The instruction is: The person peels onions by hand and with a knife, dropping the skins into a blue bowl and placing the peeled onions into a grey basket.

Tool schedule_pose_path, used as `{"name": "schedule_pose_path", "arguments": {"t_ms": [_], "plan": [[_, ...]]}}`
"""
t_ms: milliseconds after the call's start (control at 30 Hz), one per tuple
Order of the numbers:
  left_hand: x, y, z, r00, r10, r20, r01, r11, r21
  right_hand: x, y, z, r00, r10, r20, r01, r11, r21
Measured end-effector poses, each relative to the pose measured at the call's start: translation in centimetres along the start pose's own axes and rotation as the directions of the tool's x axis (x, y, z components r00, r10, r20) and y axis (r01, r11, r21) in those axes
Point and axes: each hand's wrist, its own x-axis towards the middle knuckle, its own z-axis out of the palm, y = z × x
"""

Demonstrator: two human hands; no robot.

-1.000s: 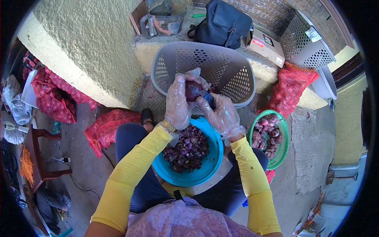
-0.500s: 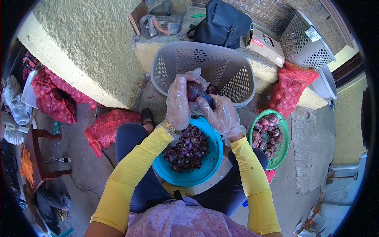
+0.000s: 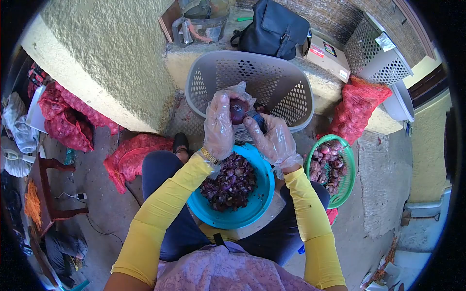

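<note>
My left hand [image 3: 221,119], in a clear plastic glove, is closed around a red onion [image 3: 238,111] above the grey basket. My right hand [image 3: 272,138], also gloved, grips what looks like a small dark-handled knife [image 3: 258,121] close to the onion's right side; its blade does not show clearly. Below both hands, a blue basin [image 3: 264,194] between the knees holds a heap of purple onion skins [image 3: 228,186]. The grey perforated basket [image 3: 296,80] stands just beyond, with some onions partly hidden behind my hands.
To the right sits a green basket [image 3: 348,182] of onions, with a red mesh sack [image 3: 357,109] behind it. More red sacks [image 3: 133,157] lie left. A black bag [image 3: 274,29], a cardboard box [image 3: 327,56] and a bucket [image 3: 204,24] rest on the ledge. A wooden stool-like piece [image 3: 48,194] stands far left.
My right hand and the dark-handled knife have shifted slightly right, off the onion's front. The onion has turned a little in my left hand, and more of its face shows.
</note>
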Motion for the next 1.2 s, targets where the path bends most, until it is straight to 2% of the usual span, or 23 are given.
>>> {"name": "schedule_pose_path", "arguments": {"t_ms": [167,233,367,433,633,667,733,800,867,933,1033,1100,1200], "plan": [[-0.1,0.2,0.0,1.000,-0.001,-0.005,0.001,1.000,0.008,-0.1,-0.5,-0.1,1.000,0.022,-0.001,-0.022,1.000,0.000],[0.0,0.3,0.0,0.997,0.074,-0.014,-0.070,0.983,0.170,-0.1,-0.8,-0.3,0.999,0.036,0.000,-0.036,0.999,-0.018],[-0.2,0.9,0.0,0.995,0.099,0.013,-0.099,0.964,0.247,-0.1,-0.7,-0.2,0.999,0.040,-0.001,-0.040,0.998,-0.038],[-0.2,1.0,0.1,0.987,0.162,0.023,-0.161,0.937,0.310,-0.1,-0.5,-0.1,1.000,0.021,-0.012,-0.021,1.000,-0.017],[-0.1,0.8,-0.1,0.994,0.113,-0.005,-0.106,0.948,0.300,-0.2,-0.6,-0.3,1.000,0.000,-0.014,0.000,0.999,-0.043],[0.0,0.7,0.0,0.994,0.113,-0.004,-0.106,0.948,0.300,-0.2,-0.2,-0.3,1.000,-0.009,0.004,0.010,0.993,-0.118],[0.2,0.6,0.3,0.994,0.109,0.013,-0.110,0.990,0.093,-0.3,0.0,-0.4,1.000,-0.016,0.023,0.021,0.981,-0.192],[0.3,0.5,0.0,0.993,0.119,0.014,-0.120,0.984,0.130,-0.5,-0.5,-0.6,0.998,-0.051,0.046,0.062,0.955,-0.291],[0.3,0.3,-0.4,0.991,0.130,0.016,-0.131,0.977,0.168,-0.4,-1.8,-1.2,0.994,-0.074,0.079,0.094,0.954,-0.283],[0.4,0.3,-0.5,0.997,0.079,-0.014,-0.075,0.978,0.193,-0.4,-2.1,-1.5,0.989,-0.098,0.112,0.125,0.953,-0.275],[0.2,0.9,-0.3,1.000,0.024,0.003,-0.024,0.989,0.145,-0.4,-1.7,-1.6,0.989,-0.074,0.130,0.104,0.966,-0.235],[0.1,0.8,-0.2,1.000,0.005,-0.009,-0.004,0.992,0.125,-0.5,-2.1,-1.6,0.998,-0.003,0.061,0.018,0.967,-0.253],[0.1,0.4,-0.1,1.000,-0.020,-0.024,0.022,0.996,0.081,-0.2,-0.6,-1.0,0.998,-0.058,-0.025,0.048,0.952,-0.302]]}}
